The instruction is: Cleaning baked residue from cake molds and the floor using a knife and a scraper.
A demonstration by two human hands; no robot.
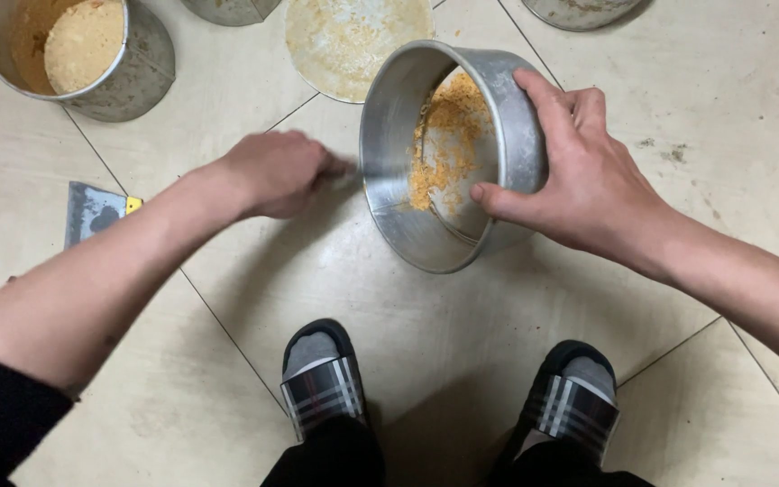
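Crumbs of orange-yellow baked residue [448, 144] cling to the inside of a round grey metal baking tin [426, 225], which stands tilted on its side on the pale tiled floor [227, 361], its open mouth turned towards the left hand. The right hand [588, 180] grasps the tin's rim from the far side, fingers curled over the top edge and thumb pressed on the near edge. The left hand [272, 173] is clenched just beside the tin's mouth; what it grips is blurred and cannot be made out. Near the left forearm a flat metal scraper with a yellow handle [92, 212] lies on the floor. A second round metal tin with crumbs inside [142, 68] stands at the upper left, and a loose round metal base plate [353, 41] lies behind the held tin. Below, two feet in grey socks and checked slippers [322, 383] stand on the tiles
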